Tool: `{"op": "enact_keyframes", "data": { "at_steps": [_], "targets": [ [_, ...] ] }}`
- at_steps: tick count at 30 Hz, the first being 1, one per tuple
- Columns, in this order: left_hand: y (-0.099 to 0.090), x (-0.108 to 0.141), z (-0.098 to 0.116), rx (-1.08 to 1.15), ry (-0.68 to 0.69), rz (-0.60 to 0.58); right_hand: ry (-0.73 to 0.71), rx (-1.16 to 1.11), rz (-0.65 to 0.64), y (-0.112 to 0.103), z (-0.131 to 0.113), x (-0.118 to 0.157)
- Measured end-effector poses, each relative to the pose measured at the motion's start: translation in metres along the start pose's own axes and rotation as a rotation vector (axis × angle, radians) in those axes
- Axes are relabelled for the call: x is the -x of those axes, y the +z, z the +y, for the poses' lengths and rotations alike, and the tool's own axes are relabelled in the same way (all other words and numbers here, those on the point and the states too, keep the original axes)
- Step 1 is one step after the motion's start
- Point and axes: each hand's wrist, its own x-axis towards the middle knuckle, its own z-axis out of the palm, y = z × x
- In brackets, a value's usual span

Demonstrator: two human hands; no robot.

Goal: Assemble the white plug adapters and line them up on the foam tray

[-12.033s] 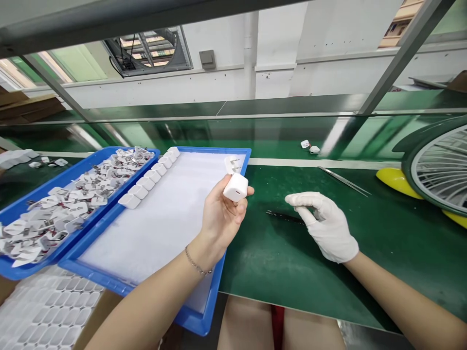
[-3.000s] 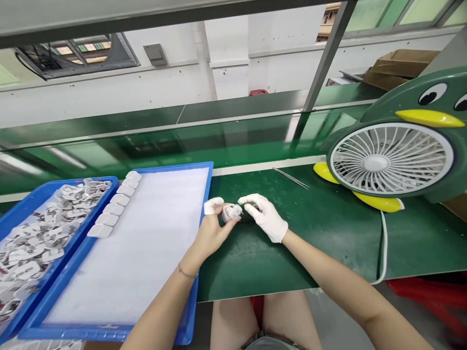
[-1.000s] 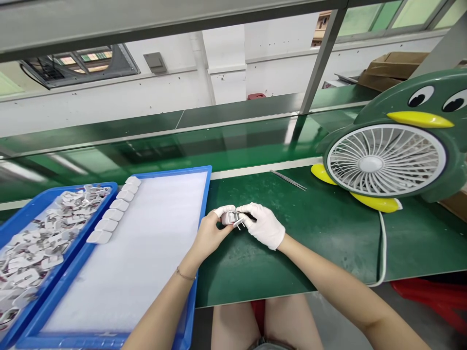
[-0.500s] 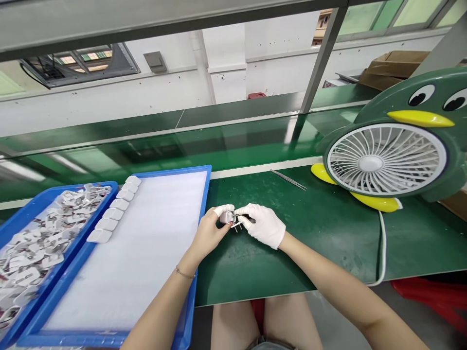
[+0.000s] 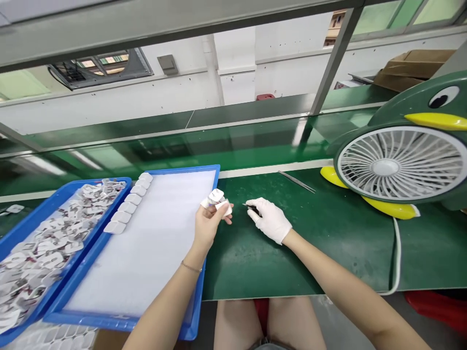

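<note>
My left hand [image 5: 209, 221], bare but for white covers on some fingertips, is raised by the right rim of the white-lined blue tray [image 5: 209, 204]. It is closed on a small white plug housing [image 5: 216, 195], with a second white piece, perhaps its cover [image 5: 224, 209], under the thumb. To the right, apart from it, my right hand [image 5: 270, 219] wears a white glove. Its fingers are closed around a small dark tool [image 5: 253, 210] with a thin tip pointing left; the palm hides most of it. Several white housings [image 5: 127, 208] stand in a row along the tray's left side.
A blue bin [image 5: 65, 187] heaped with white parts and wires stands at the left. Metal tweezers [image 5: 297, 181] lie on the green bench [image 5: 292, 272] beyond my right hand. A penguin-shaped fan [image 5: 386, 165] stands at the right, its white cable [image 5: 397, 253] running over the front edge.
My hands have come apart. The left has turned and lifted the white pieces away, while the right has drawn the dark tool out from them. The view has shifted a little to the left.
</note>
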Motion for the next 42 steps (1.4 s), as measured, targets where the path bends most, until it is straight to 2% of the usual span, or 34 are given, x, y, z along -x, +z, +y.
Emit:
{"op": "enact_keyframes", "data": {
  "at_steps": [2,8,11,15,18,24,26,27,33,35,39,42],
  "targets": [
    [-0.003,-0.003,0.000,0.126,-0.066,0.050,-0.024,0.031,-0.024,0.002,0.002,0.001],
    [-0.019,-0.010,-0.009,0.244,-0.149,0.140,-0.058,0.105,-0.045,0.009,0.011,0.003],
    [-0.022,-0.010,-0.009,0.262,-0.142,0.143,-0.075,0.150,-0.059,0.011,0.012,0.004],
    [-0.016,-0.007,-0.001,0.229,-0.064,0.088,-0.087,0.224,-0.066,0.011,0.009,0.003],
    [-0.010,0.003,0.004,0.086,0.118,0.068,-0.093,0.253,-0.056,0.011,0.007,0.002],
    [-0.012,0.032,0.007,-0.566,0.873,0.033,-0.104,0.253,-0.048,0.013,0.010,0.002],
    [-0.015,0.035,0.008,-0.671,1.051,0.082,-0.105,0.248,-0.053,0.014,0.012,0.001],
    [-0.016,0.035,0.009,-0.703,1.095,0.108,-0.106,0.247,-0.056,0.014,0.012,0.001],
    [-0.021,0.029,0.004,-0.776,1.059,0.158,-0.107,0.248,-0.066,0.015,0.014,0.001],
    [-0.023,0.028,0.001,-0.736,1.053,0.131,-0.107,0.250,-0.069,0.016,0.015,0.000],
    [-0.025,0.026,0.002,-0.631,1.008,0.005,-0.121,0.260,-0.068,0.015,0.016,0.000],
    [-0.023,0.028,0.006,-0.677,1.037,-0.025,-0.168,0.260,-0.067,0.015,0.018,0.001]
  ]
}}
